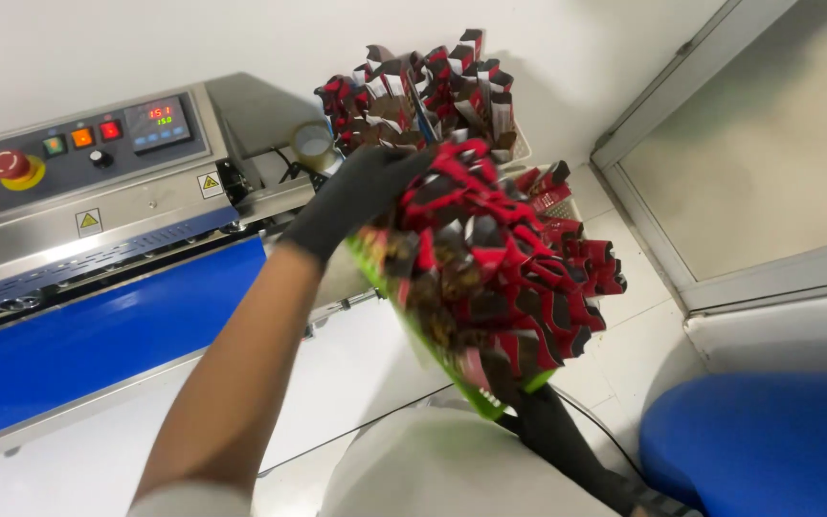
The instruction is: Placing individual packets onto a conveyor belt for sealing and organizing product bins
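Gloved left hand [351, 196], right hand [528, 402] tilt green tray [413, 330], red-black sachets [504, 258].

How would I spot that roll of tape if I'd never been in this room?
Start at the steel sealing machine with its blue belt. Follow its top to the right end, past the control panel, toward the white basket of red packets. The tape roll sits there, just above the gloved left hand: the only round, clear-brownish ring about.
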